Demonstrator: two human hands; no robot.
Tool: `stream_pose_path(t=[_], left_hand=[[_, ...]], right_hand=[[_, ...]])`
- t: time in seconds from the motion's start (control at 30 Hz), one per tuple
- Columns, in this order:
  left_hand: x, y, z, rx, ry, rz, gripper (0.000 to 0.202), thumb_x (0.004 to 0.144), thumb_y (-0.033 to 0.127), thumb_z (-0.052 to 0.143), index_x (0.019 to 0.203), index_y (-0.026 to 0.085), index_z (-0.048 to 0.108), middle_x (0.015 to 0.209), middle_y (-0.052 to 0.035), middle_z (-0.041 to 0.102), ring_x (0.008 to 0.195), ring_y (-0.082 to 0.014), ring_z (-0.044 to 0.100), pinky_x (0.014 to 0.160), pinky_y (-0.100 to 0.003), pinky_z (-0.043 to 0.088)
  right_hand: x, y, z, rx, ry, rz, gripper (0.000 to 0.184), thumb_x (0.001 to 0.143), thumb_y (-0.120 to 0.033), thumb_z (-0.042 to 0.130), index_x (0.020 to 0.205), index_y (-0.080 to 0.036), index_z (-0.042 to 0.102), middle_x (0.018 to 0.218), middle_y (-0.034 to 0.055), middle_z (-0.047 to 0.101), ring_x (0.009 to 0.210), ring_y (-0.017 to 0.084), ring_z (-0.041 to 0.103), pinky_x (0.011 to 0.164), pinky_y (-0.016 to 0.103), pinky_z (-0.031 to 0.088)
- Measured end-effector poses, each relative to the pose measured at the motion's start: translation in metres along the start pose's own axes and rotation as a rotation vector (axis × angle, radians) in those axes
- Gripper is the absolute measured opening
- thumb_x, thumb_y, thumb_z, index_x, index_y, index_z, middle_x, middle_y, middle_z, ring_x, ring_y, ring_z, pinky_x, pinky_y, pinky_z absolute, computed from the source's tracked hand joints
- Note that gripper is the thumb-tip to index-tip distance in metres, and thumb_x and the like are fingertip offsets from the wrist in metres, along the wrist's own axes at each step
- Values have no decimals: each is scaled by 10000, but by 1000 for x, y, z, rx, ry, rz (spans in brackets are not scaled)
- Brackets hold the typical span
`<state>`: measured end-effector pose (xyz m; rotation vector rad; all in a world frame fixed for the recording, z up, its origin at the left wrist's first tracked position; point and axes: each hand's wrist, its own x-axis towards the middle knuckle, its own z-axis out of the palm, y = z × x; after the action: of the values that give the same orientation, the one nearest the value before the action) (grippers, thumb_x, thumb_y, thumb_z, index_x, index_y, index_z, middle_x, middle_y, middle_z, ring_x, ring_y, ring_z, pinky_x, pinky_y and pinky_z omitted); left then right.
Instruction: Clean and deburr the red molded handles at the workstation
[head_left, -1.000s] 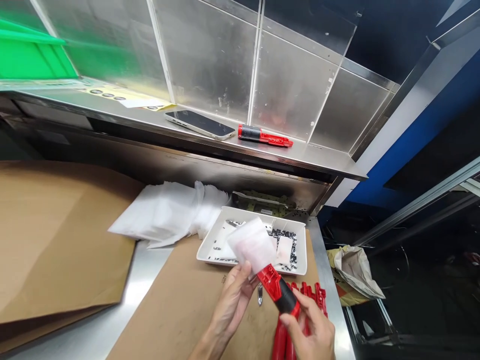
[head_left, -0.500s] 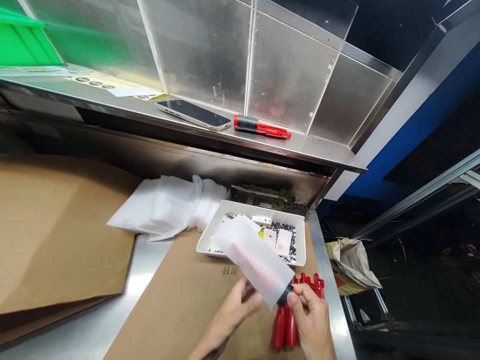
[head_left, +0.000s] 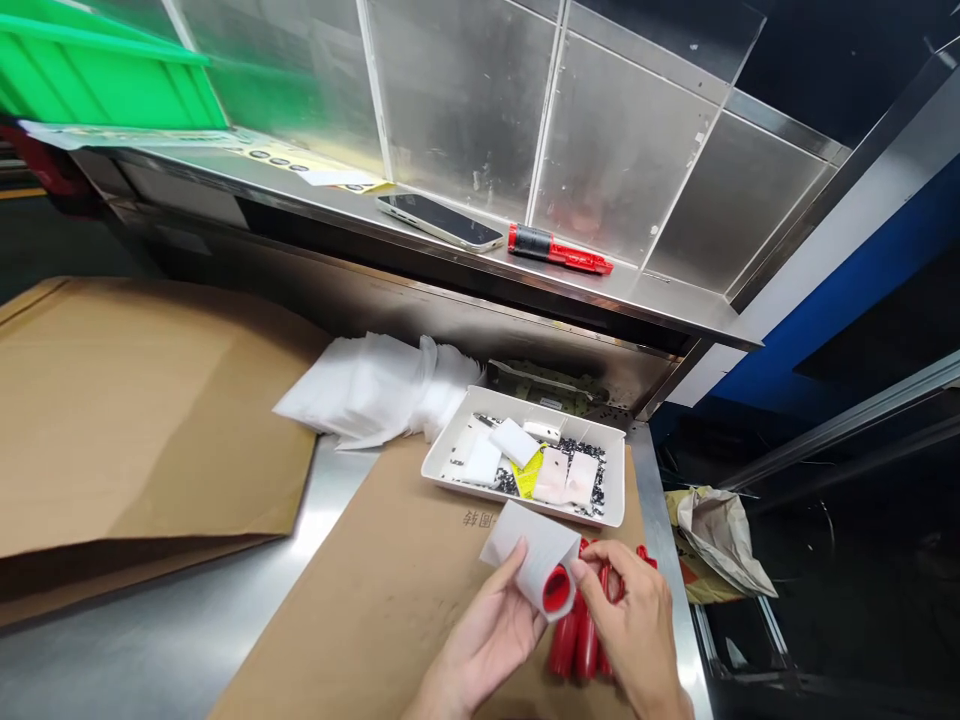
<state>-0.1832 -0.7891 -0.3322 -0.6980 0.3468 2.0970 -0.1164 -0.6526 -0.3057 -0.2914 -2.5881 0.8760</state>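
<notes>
My left hand (head_left: 491,635) is wrapped round a white translucent sleeve (head_left: 529,540), its thumb lying on top. Inside the sleeve sits a red cylindrical part (head_left: 556,590), its round end showing at the opening towards me. With thumb and fingers pinched, my right hand (head_left: 634,615) is at the right edge of that opening. Several red handle-shaped parts (head_left: 574,640) lie side by side below, partly hidden by my right hand. They rest on a flat cardboard sheet (head_left: 375,570).
Beyond my hands stands a white tray (head_left: 616,495) with small black pieces and white blocks. A stack of white sleeves (head_left: 367,390) lies left of it, near a large cardboard box (head_left: 150,420). The shelf holds a phone (head_left: 442,222), a red-and-black tool (head_left: 559,250) and a green bin (head_left: 112,85).
The sleeved part has swung down from over the tray, its end now facing me. My left hand has closed round the sleeve. My right hand has shifted from the part's black end to the sleeve's edge.
</notes>
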Motion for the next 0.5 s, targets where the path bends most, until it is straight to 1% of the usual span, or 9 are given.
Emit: stream_pose_path(t=[0.07, 0.13, 0.17, 0.23, 0.27, 0.33, 0.37, 0.43, 0.5], left_hand=[[-4, -4, -2, -36, -32, -30, 282, 967, 244, 491, 1126, 34, 593, 867, -146, 761, 748, -205, 730, 722, -299, 576], [-9, -9, -4, -72, -74, -69, 374, 968, 362, 473, 1056, 38, 638, 906, -169, 755, 820, -246, 726, 792, -365, 573], [-11, -12, -6, -87, -93, -93, 440, 955, 438, 472, 1017, 44, 658, 910, -176, 751, 842, -267, 720, 815, -400, 567], [-16, -19, -13, -105, -118, -138, 524, 893, 563, 522, 948, 69, 687, 871, -166, 748, 829, -280, 713, 808, -432, 563], [-19, -24, -17, -110, -124, -153, 518, 854, 579, 580, 927, 79, 695, 836, -153, 747, 793, -270, 711, 776, -418, 567], [-26, -36, -28, -119, -130, -143, 443, 791, 503, 711, 918, 79, 702, 783, -129, 746, 716, -243, 707, 681, -354, 565], [-31, -44, -34, -130, -130, -107, 409, 776, 442, 750, 926, 65, 701, 781, -130, 749, 701, -235, 707, 657, -329, 559], [-41, -61, -48, -164, -103, 22, 365, 785, 341, 762, 951, 23, 692, 795, -147, 754, 696, -226, 710, 662, -301, 554], [-50, -79, -65, -209, -24, 184, 332, 824, 303, 721, 942, -6, 685, 800, -171, 752, 696, -223, 707, 678, -288, 550]], right_hand=[[-4, 0, 0, -18, 28, -41, 336, 955, -417, 492, 721, -216, 624, 642, -9, 623, 565, 134, 543, 564, 249, 371], [-10, 1, -1, -1, 43, -95, 325, 977, -349, 455, 727, -208, 607, 651, -2, 609, 597, 137, 545, 584, 251, 373], [-12, 1, -2, 14, 32, -147, 301, 978, -316, 455, 742, -205, 606, 663, 1, 614, 608, 135, 549, 590, 248, 381], [-17, 3, -7, 40, -6, -270, 237, 966, -244, 478, 769, -201, 603, 686, 2, 628, 627, 127, 559, 599, 237, 398], [-19, 3, -10, 55, -40, -331, 217, 957, -213, 491, 770, -201, 601, 685, -2, 631, 624, 120, 560, 595, 229, 402], [-24, 4, -13, 97, -100, -409, 212, 942, -191, 512, 749, -203, 600, 666, -7, 632, 603, 112, 556, 585, 221, 407], [-27, 5, -14, 135, -114, -420, 217, 941, -203, 515, 744, -206, 608, 655, -5, 635, 594, 116, 557, 589, 225, 413], [-35, 11, -10, 233, -130, -411, 236, 941, -276, 529, 745, -214, 645, 661, 15, 663, 597, 137, 584, 612, 243, 436], [-47, 24, 2, 306, -142, -336, 278, 925, -384, 552, 744, -219, 682, 686, 44, 695, 623, 169, 625, 637, 261, 464]])
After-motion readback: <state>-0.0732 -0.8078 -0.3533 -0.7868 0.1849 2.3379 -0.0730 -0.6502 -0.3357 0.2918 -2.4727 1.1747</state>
